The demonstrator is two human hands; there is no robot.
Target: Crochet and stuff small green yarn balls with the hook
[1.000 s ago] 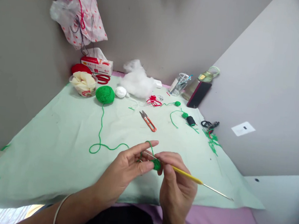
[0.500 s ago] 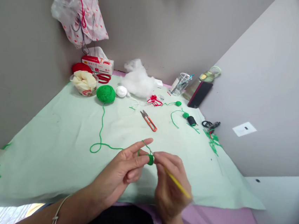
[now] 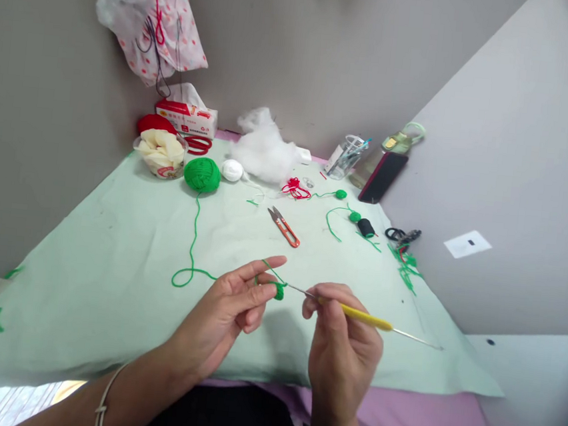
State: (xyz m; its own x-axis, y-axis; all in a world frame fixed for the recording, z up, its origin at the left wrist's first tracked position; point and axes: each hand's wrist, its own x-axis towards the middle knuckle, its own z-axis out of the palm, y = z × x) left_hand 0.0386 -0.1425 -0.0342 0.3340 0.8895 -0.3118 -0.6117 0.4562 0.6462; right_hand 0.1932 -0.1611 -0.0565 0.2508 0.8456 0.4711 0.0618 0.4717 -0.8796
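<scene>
My left hand (image 3: pixel 235 302) pinches a small green crochet piece (image 3: pixel 279 291) between thumb and fingers, its index finger stretched out with green yarn looped over it. That yarn runs back along the cloth, through a loose loop, to a green yarn ball (image 3: pixel 202 175). In my right hand (image 3: pixel 345 339) is a crochet hook (image 3: pixel 367 317) with a yellow handle, gripped like a pen. Its thin metal tip reaches left to the yarn at the top edge of the green piece. The hook's other metal end points out to the right.
Orange thread snips (image 3: pixel 285 228) lie beyond my hands on the pale green cloth (image 3: pixel 123 264). Farther back are white stuffing (image 3: pixel 264 151), a white yarn ball (image 3: pixel 232 170), a tissue box (image 3: pixel 187 120) and a phone (image 3: pixel 384 178). Green scraps (image 3: pixel 406 268) lie at the right.
My right hand has moved right and turned, so the hook now lies nearly level and its shaft shows. The green piece and my left hand have shifted slightly left and up.
</scene>
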